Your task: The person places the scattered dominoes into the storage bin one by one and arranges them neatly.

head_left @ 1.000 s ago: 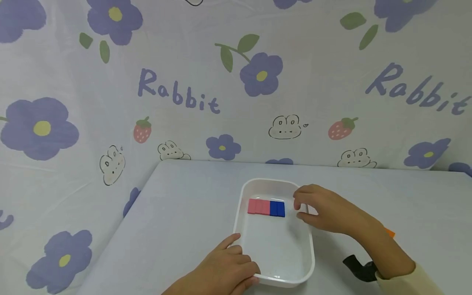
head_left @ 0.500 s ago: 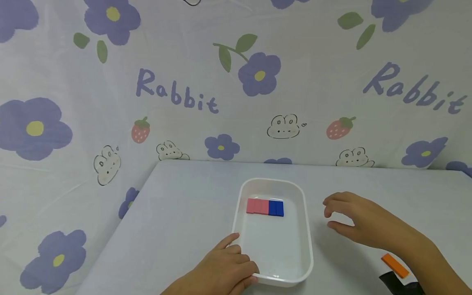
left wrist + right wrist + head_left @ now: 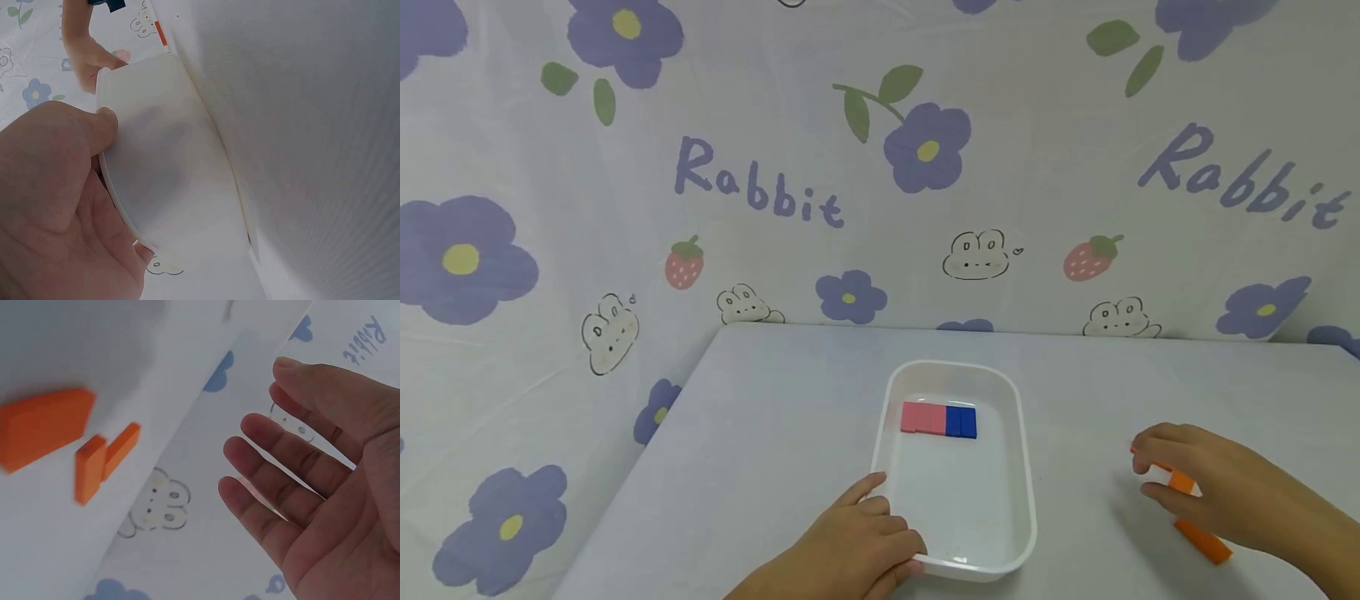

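Observation:
My left hand (image 3: 850, 542) grips the near left corner of a white plastic tray (image 3: 1028, 467), thumb and fingers over its rim. The left wrist view shows the thumb pressed against the tray's outer wall (image 3: 181, 156). At the far end inside the tray lie flat pink pieces (image 3: 923, 418), side by side with blue pieces (image 3: 961, 422). To the tray's right, my right hand (image 3: 1232, 483) hovers over orange rectangular blocks (image 3: 1202, 542), partly hiding them. In the right wrist view its fingers are loosely bent, hold nothing and stand apart from the orange blocks (image 3: 47, 428).
The white table (image 3: 790, 400) meets a hanging cloth (image 3: 1037, 167) printed with flowers, rabbits and strawberries at its back and left edges. The tray's raised walls stand around the coloured pieces.
My right hand has moved from the tray's right rim out to the right and nearer, over the orange blocks. The left hand still grips the tray, and the coloured pieces stay in place.

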{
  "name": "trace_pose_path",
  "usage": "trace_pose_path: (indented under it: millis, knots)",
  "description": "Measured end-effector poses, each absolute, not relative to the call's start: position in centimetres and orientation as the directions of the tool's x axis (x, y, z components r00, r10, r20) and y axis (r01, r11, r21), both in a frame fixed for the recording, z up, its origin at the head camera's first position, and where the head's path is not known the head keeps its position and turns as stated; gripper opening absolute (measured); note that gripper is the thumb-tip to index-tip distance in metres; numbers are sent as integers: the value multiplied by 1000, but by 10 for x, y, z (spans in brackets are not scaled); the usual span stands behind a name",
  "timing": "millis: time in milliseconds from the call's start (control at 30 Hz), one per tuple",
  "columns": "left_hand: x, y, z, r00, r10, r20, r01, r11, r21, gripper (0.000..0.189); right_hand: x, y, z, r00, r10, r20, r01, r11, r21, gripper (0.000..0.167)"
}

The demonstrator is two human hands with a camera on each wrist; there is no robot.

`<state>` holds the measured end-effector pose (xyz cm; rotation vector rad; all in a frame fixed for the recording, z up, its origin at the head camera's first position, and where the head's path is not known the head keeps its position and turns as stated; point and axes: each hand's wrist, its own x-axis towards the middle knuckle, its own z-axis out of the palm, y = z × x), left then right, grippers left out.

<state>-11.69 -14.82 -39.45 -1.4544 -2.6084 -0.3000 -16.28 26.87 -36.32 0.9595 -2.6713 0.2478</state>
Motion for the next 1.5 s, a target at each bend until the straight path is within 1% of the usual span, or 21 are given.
trace_pose_path:
  millis: [133, 233, 333, 433, 567, 667, 733, 900, 1000, 1200, 1300, 1400, 1500]
  knots:
    - [-117, -148, -395, -525, 822, 220, 851, 513, 115, 24, -157, 282, -366, -832, -524, 183, -547, 830, -108, 37]
    - [-117, -149, -396, -521, 822, 230, 853, 512, 103, 23, -156, 290, -370, -865, -494, 90, -502, 856, -126, 33]
    - [-117, -150, -397, -512, 822, 250, 857, 508, 82, 22, -153, 298, -379, -842, -521, 140, -534, 841, -84, 38]
    - [-117, -150, -398, -501, 822, 270, 862, 502, 71, 22, -151, 305, -389, -805, -552, 217, -572, 820, -36, 45]
    - [-117, -149, -398, -500, 822, 272, 863, 499, 80, 23, -150, 314, -398, -782, -583, 218, -603, 797, -32, 45]
    - [-117, -149, -397, -499, 822, 274, 864, 497, 81, 23, -149, 318, -401, -781, -598, 179, -613, 789, -43, 42]
    - [-117, -150, -397, -491, 824, 283, 867, 493, 70, 22, -149, 319, -402, -800, -587, 124, -597, 799, -70, 38]
    - [-118, -150, -397, -476, 824, 306, 871, 490, 35, 20, -151, 313, -402, -861, -496, -109, -474, 862, -181, 28]
    - [-118, -150, -397, -474, 824, 312, 872, 487, 38, 21, -151, 309, -403, -874, -451, -179, -413, 886, -211, 29]
    - [-118, -151, -399, -459, 821, 340, 876, 481, 23, 18, -149, 309, -406, -879, -440, -183, -389, 884, -259, 33]
    - [-118, -150, -399, -471, 823, 318, 873, 488, 30, 19, -149, 312, -408, -869, -463, -175, -405, 869, -285, 33]
    - [-118, -150, -400, -486, 826, 285, 868, 494, 48, 21, -148, 314, -410, -857, -491, -158, -435, 852, -291, 33]
    - [-117, -149, -400, -493, 827, 269, 866, 495, 63, 22, -148, 315, -412, -855, -493, -157, -437, 850, -293, 31]
